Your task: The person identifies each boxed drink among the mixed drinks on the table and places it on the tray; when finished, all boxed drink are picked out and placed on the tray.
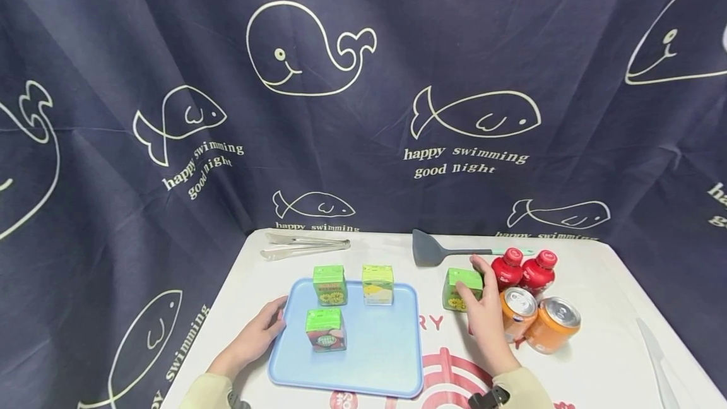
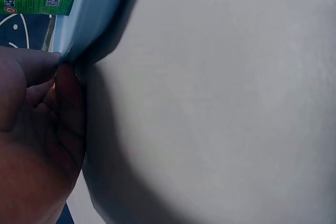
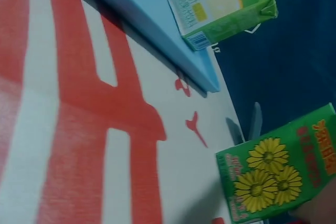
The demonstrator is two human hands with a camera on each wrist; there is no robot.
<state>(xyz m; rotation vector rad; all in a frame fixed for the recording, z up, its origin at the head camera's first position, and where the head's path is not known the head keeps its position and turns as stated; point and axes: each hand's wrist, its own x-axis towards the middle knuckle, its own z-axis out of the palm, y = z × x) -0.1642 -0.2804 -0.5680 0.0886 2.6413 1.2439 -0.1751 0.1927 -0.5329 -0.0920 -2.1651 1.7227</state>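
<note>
My left hand (image 1: 258, 335) is at the left side of a blue tray (image 1: 375, 365), pinching its rim between thumb and fingers. Three drink cartons stand on the tray: a green one with yellow flowers (image 1: 330, 286), a yellow-green one with a fruit picture (image 1: 377, 285), and a green-topped one with dark red sides (image 1: 326, 331). To the right of the tray, my right hand (image 1: 487, 317) holds another green flower-print drink carton (image 1: 454, 298), thumb across its front and fingers at its far side. That carton (image 3: 275, 169) appears tilted in the right wrist view.
Two red bottles (image 1: 507, 269) and two orange cans (image 1: 551, 327) stand just right of my right hand. A spatula (image 1: 430, 249) and metal tongs (image 1: 303, 247) lie along the back edge. A knife (image 1: 656, 358) lies at the far right. Behind hangs a dark blue curtain (image 1: 369, 131).
</note>
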